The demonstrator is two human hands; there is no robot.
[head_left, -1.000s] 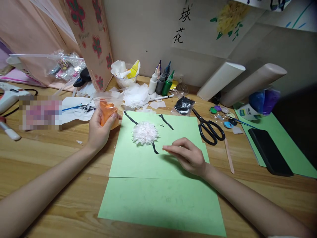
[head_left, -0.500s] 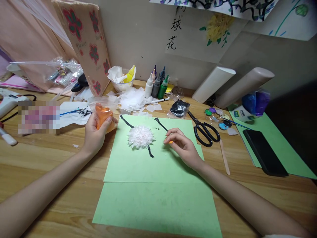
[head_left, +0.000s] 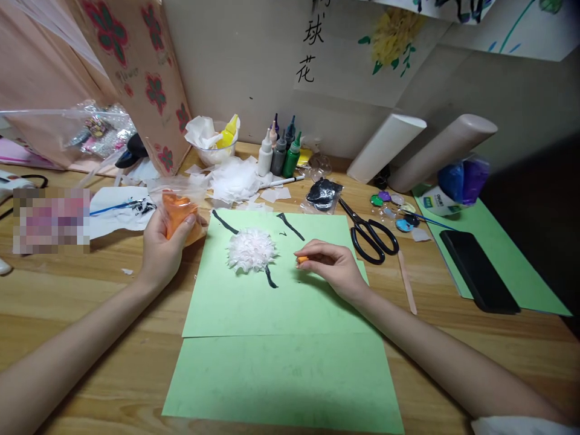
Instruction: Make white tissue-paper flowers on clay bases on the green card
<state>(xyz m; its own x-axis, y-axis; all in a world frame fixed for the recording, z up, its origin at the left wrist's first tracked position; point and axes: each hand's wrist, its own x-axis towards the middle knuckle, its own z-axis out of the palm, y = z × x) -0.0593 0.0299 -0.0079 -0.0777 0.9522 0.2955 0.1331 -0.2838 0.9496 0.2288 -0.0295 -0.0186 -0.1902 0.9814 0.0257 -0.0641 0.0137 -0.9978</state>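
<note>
My left hand (head_left: 165,244) is closed round a clear bag of orange clay (head_left: 177,211), left of the upper green sheet (head_left: 235,308). Over that sheet's right part, my right hand (head_left: 328,263) pinches a small orange clay piece (head_left: 302,259) between thumb and fingertips. A round, ruffled white paper flower (head_left: 252,249) lies on the sheet, to the left of my right hand. Black strips stick out at its upper left (head_left: 224,222) and lower right (head_left: 270,277). Another black strip (head_left: 292,227) lies at the sheet's top, above my right fingertips.
Black scissors (head_left: 369,232) and a wooden stick (head_left: 408,282) lie to the right, with a black phone-like slab (head_left: 479,270) beyond. Behind the sheet are white paper scraps (head_left: 235,180), paint bottles (head_left: 278,154), a bowl (head_left: 215,154) and a bag of black clay (head_left: 323,194).
The view has shifted slightly, so most things appear further left. My right hand has moved slightly away from the black strip, and the orange piece in its fingertips shows more clearly.
</note>
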